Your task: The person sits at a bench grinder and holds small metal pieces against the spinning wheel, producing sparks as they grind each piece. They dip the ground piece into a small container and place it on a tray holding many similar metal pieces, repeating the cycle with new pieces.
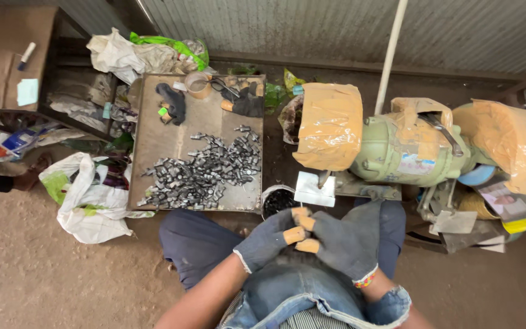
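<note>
Fingers [295,235] of both gloved hands pinch together at lower center; whatever they hold is hidden. Nearing the grinder [397,149] risks a snagged glove.

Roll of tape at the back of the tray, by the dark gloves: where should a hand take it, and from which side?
The roll of tape seems to lie flat on the tray, its open core facing up. Probably best to come from above and pinch its ring wall, one finger in the core, thumb on the outer face. Its near side looks free; a dark glove lies to its left and scissors to its right.
</note>
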Motion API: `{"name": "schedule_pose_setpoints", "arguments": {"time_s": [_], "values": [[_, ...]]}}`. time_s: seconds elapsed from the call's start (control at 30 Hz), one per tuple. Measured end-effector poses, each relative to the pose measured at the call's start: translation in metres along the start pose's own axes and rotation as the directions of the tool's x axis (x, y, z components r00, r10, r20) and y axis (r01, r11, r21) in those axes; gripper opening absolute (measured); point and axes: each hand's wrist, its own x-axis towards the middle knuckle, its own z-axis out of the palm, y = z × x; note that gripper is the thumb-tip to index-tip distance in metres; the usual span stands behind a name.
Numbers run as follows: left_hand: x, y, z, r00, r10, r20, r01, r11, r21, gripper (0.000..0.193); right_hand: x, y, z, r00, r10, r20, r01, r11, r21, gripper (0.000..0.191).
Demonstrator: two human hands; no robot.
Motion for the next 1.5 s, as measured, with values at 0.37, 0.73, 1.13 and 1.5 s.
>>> {"name": "schedule_pose_setpoints", "arguments": {"time_s": [0.37,0.73,1.13,1.5], "values": [[0.069,0.037,0.012,0.739,0.63,0.238,-0.321,0.02,0.947,0.04,0.008,0.024,-0.005,0.889,0.257,-0.38,-0.364,0.899,-0.244,0.031],[0.096,0.044,-0.013,0.836,0.377,0.399,-0.397,-0.087,0.914,0.022,0.03,0.058,-0.01,0.916,0.307,-0.257,-0.349,0.928,-0.133,0.03],[0.086,0.052,-0.018,0.803,0.447,0.394,-0.418,-0.047,0.907,0.018,0.046,0.065,-0.009,0.868,0.443,-0.224,-0.478,0.867,-0.138,0.037],[0.028,-0.005,-0.008,0.873,0.41,0.262,-0.258,-0.068,0.964,0.031,-0.007,0.043,0.01,0.94,0.28,-0.196,-0.326,0.905,-0.273,0.041]]}}
